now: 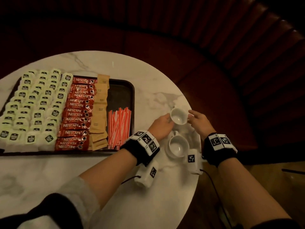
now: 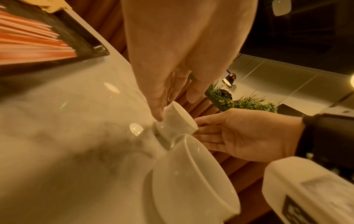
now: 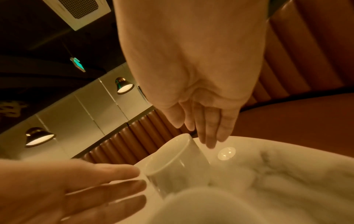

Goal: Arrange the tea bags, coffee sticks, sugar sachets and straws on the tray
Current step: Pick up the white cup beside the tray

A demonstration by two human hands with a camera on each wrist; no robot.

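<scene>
Far cup (image 1: 179,116) near the desk's (image 1: 102,171) right edge, flanked by straight fingers of left hand (image 1: 162,125) and right hand (image 1: 200,123), near cup (image 1: 178,146) just behind, tray (image 1: 130,90) alongside.

Round white marble table (image 1: 115,63) w/ grey veins, glossy, lamp reflections on top. Behind & to the right: curved banquette (image 1: 222,66) in reddish-brown upholstery, backrest w/ vertical channel ribs, seat smooth. Room dim, warm light. Pale panelled wall (image 3: 80,109) w/ brass-shaded wall lamps (image 3: 123,87), lit. Green exit sign (image 3: 78,64) hangs from dark ceiling, square vent grille (image 3: 76,12) nearby. Planter w/ green foliage & small yellow flowers (image 2: 243,101) by the seating. Wood floor (image 1: 270,176) at right.
</scene>
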